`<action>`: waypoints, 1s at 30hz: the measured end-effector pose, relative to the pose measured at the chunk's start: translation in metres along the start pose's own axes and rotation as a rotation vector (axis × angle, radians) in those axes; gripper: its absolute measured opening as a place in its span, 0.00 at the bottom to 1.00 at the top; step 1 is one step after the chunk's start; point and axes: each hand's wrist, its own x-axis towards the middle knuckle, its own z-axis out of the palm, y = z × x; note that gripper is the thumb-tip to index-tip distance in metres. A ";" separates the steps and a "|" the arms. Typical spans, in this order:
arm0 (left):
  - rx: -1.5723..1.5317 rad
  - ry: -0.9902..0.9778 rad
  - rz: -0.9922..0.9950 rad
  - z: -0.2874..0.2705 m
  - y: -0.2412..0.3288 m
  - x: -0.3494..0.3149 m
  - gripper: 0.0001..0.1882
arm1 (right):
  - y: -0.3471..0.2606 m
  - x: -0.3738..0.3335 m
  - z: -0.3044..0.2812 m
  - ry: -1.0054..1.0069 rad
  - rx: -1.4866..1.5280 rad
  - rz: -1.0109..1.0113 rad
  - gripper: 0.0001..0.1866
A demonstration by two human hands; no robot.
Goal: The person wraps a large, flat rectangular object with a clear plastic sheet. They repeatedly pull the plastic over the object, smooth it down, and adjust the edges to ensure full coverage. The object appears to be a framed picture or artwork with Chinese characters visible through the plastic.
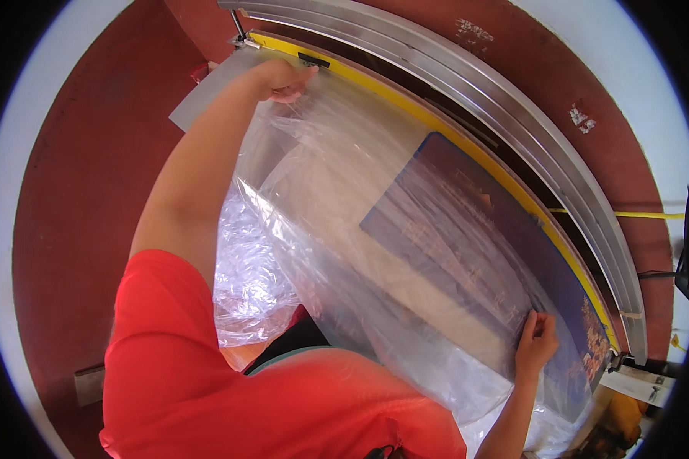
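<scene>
A sheet of clear plastic film [337, 252] stretches between my two hands over a pale flat surface. At the far left, my left hand [283, 80] has its fingers curled around the gathered film, close to a small black piece [314, 60] on the yellow strip [406, 98]. Lower right, my right hand [537, 344] pinches the film between thumb and fingers, above a dark blue printed sheet [467, 206]. That sheet shows through the film, its printing blurred by wrinkles. Film folds hang down toward my body.
Behind the yellow strip runs a long silver metal bar [467, 61], parted from it by a dark gap. Crumpled clear plastic [249, 268] lies at lower left. A red-brown wall [92, 168] borders the left side. A yellow cord [651, 216] crosses at right.
</scene>
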 end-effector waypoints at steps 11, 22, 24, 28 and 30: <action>1.315 0.857 0.493 -0.068 -0.132 0.059 0.16 | 0.105 -0.068 -0.133 -1.122 0.560 0.736 0.10; 1.062 0.756 0.467 -0.136 -0.160 0.069 0.16 | 0.071 -0.046 -0.181 0.069 -0.519 -0.320 0.31; 1.001 0.717 0.471 -0.118 -0.160 0.092 0.16 | 0.146 -0.077 -0.127 -0.107 -0.482 -0.025 0.31; 0.998 0.715 0.377 -0.104 -0.148 0.061 0.17 | 0.177 -0.091 -0.104 -0.160 -0.534 0.190 0.30; 1.030 0.735 0.351 -0.110 -0.151 0.056 0.17 | 0.156 -0.084 -0.094 -0.178 -0.419 0.070 0.29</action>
